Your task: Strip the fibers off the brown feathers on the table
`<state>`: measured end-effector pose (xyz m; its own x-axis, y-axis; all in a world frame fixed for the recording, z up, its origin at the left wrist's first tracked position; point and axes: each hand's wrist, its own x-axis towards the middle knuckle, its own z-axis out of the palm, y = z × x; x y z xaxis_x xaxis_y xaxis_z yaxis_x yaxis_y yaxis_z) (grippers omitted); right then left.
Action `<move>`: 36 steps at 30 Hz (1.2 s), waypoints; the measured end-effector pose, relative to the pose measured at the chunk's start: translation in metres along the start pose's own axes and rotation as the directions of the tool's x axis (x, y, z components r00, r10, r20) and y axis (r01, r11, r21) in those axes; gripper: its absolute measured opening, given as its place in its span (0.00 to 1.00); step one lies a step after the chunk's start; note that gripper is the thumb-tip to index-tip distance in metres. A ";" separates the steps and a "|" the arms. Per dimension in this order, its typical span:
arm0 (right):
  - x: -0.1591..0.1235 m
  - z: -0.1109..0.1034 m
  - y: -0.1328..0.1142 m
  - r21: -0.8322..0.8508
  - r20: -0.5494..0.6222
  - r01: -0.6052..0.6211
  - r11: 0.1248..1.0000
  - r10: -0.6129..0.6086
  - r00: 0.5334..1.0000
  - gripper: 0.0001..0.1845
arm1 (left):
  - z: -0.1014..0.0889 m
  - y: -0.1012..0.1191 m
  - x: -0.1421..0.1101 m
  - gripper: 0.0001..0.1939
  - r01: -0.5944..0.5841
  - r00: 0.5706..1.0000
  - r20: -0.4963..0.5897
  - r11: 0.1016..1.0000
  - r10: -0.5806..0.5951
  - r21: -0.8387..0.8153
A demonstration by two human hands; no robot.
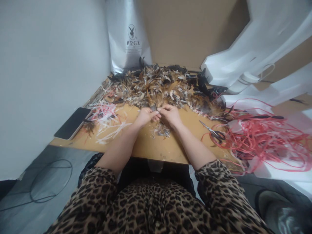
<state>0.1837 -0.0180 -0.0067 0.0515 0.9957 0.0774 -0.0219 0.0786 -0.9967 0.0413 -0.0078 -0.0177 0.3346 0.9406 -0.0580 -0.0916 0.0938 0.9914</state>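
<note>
Far left: pale panel [56,71] rises close against the table's left edge, bounding that side; black cable [51,196] loops on the floor below. Phone [73,124], dark screen up, lies at the left corner of the wooden table [146,148]. Just right of it, a tangle of pink and white strips [104,112], with loose white strips [110,132] strewn nearer the front edge.

Back, left of centre: silver bag [131,39] marked PPGZ stands upright behind the feather pile [151,83]. The pile, brown, cream and black, spans the back of the table and takes up the space directly beyond the hands; brown cardboard [190,32] behind it.

Centre: left hand [147,116] nearly closed, thumb and fingers pinching a small feather tuft [154,105] at the near edge of the pile. Right hand [170,114] also drawn into a pinch, fingertips meeting the left's at the tuft; its share of the grip is too small to tell. Grey scraps [162,130] lie below the hands.

Right: scissors [214,131], blades pointing back and left, handles against red strands [265,139], which crowd the table's right end. White sheeting [226,66] and a white cylinder [247,78] stand behind them.
</note>
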 end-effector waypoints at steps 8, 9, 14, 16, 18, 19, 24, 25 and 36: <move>0.000 0.001 0.003 0.170 0.045 -0.098 0.981 0.091 0.995 0.19 | -0.002 -0.002 0.000 0.17 -0.023 0.998 0.066 1.000 0.024 -0.015; 0.000 0.002 0.003 0.200 0.055 -0.118 0.973 0.110 0.992 0.19 | -0.002 -0.002 0.000 0.17 -0.022 0.997 0.078 1.000 0.023 -0.012; -0.001 0.002 0.003 0.210 0.093 -0.124 0.970 0.106 0.990 0.20 | -0.004 0.001 -0.002 0.15 -0.023 0.995 0.100 0.999 0.019 0.038; -0.002 0.002 0.002 0.134 0.102 -0.083 0.987 0.069 0.992 0.21 | -0.004 0.000 0.000 0.13 -0.020 0.994 0.110 0.998 0.014 0.060; -0.005 0.004 0.000 0.059 0.130 -0.064 0.996 0.056 0.990 0.22 | -0.005 -0.002 0.002 0.11 -0.007 0.992 0.127 0.995 -0.005 0.095; -0.006 0.005 0.000 0.039 0.145 -0.064 0.997 0.058 0.988 0.22 | -0.005 -0.004 0.003 0.10 0.000 0.991 0.133 0.994 -0.015 0.111; -0.006 0.009 0.006 -0.012 0.084 -0.024 1.000 0.025 0.996 0.21 | -0.002 -0.011 0.006 0.06 0.001 0.997 0.076 0.995 -0.009 0.104; -0.004 0.009 0.008 -0.035 0.048 -0.014 0.999 0.016 0.999 0.22 | -0.001 -0.012 0.007 0.05 -0.004 0.999 0.051 0.995 -0.001 0.098; 0.004 0.008 0.020 0.066 0.017 -0.087 0.994 0.086 0.996 0.22 | 0.002 -0.010 0.003 0.07 0.009 1.000 -0.001 0.995 -0.009 0.102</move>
<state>0.1754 -0.0122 -0.0261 0.0320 0.9995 -0.0082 -0.0920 -0.0052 -0.9957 0.0453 -0.0063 -0.0271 0.3342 0.9401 -0.0674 0.0073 0.0689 0.9976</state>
